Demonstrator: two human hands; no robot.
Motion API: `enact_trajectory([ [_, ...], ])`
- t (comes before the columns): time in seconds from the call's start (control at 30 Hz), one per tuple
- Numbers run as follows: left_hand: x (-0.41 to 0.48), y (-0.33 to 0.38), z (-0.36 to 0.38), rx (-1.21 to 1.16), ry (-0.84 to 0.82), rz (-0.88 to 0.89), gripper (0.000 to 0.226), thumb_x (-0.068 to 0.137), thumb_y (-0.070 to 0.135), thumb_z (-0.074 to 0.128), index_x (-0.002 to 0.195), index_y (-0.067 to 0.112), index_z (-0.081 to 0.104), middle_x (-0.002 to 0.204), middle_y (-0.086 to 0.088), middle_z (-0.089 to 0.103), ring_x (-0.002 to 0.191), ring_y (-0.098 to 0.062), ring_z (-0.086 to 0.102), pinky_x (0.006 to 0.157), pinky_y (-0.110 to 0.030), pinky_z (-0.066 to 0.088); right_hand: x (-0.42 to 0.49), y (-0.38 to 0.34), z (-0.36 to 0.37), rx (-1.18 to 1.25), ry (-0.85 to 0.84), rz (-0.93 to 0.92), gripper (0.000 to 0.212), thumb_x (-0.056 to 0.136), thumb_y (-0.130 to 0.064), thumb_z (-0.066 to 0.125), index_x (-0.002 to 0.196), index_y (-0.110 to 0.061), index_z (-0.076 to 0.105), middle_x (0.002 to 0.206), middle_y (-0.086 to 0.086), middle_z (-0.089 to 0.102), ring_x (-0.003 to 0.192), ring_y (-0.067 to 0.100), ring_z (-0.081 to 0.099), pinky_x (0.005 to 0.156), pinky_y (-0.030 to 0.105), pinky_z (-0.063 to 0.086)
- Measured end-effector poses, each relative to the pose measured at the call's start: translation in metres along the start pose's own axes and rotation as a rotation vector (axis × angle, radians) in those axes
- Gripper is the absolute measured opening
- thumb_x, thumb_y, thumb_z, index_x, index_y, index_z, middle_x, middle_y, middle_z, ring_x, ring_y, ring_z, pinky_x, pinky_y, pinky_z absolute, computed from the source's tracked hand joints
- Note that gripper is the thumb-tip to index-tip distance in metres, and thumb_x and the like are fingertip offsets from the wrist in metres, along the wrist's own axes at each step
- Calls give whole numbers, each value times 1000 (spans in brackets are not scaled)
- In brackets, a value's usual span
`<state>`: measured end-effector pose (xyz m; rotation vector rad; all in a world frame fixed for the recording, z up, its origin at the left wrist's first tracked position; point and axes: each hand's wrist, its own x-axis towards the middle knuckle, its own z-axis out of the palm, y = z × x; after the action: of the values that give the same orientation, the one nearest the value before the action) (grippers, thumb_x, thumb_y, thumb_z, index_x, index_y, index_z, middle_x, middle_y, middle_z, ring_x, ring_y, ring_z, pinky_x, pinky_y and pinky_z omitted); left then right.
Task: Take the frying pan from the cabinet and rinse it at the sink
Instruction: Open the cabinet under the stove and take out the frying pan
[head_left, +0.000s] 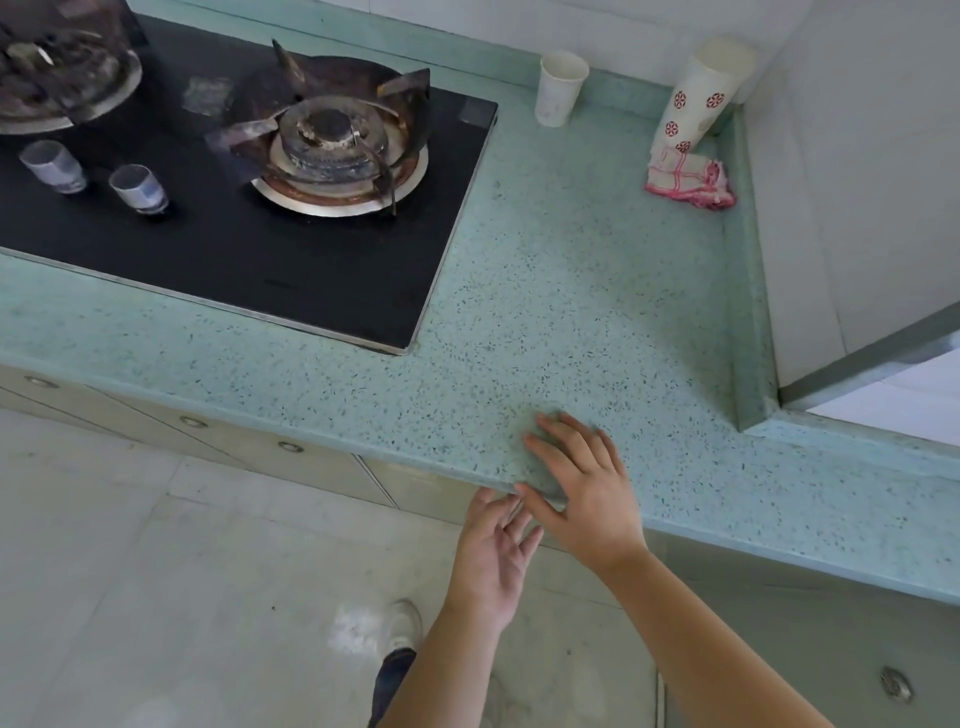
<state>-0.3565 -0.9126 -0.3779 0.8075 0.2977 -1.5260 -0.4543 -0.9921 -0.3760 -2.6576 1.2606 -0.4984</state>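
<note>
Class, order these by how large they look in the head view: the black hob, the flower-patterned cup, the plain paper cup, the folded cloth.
1. black hob
2. flower-patterned cup
3. folded cloth and plain paper cup look about alike; not ranked.

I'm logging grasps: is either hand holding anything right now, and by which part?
Nothing is held. The right hand rests palm-down on the speckled green countertop near its front edge; the left hand is open just below that edge.

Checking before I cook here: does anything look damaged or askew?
The tall patterned cup stack in the back corner leans against the wall, beside a crumpled cloth. The right burner looks rusted and scorched, its pan support uneven.
</note>
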Motion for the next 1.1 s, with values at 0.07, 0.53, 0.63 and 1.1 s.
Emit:
enact_trajectory([
  [0.07, 4, -3, -1, -45, -12, 15, 12, 70, 11, 58, 77, 20, 54, 70, 6, 70, 75, -9, 66, 84, -31, 43, -1, 1, 1, -19, 10, -14, 47, 83, -52, 47, 117, -22, 60, 129, -1, 59, 128, 17, 38, 108, 41, 27],
  [0.53, -1, -6, -12, 14, -26, 36, 42, 69, 9, 61, 108, 16, 48, 72, 0, 71, 73, -13, 70, 81, -43, 48, -3, -5, 1, -101, 39, -67, 36, 85, -45, 46, 118, -30, 48, 129, 6, 59, 128, 21, 36, 104, 52, 33],
  [0.63, -12, -4, -14, 91, 47, 26, 46, 69, 6, 65, 109, 18, 44, 66, -2, 70, 71, -15, 70, 77, -43, 51, -5, -12, 1, -70, 56, -21, 37, 84, -43, 47, 118, -28, 48, 129, 6, 59, 129, 21, 35, 104, 53, 28],
  [1.1, -61, 1, -53, 402, 201, -6, 49, 83, -3, 61, 125, 15, 42, 81, -10, 59, 71, -17, 57, 77, -37, 51, -32, -56, 7, -17, -18, 114, 39, 83, -37, 46, 119, -23, 52, 131, 15, 55, 130, 35, 42, 103, 59, 25],
])
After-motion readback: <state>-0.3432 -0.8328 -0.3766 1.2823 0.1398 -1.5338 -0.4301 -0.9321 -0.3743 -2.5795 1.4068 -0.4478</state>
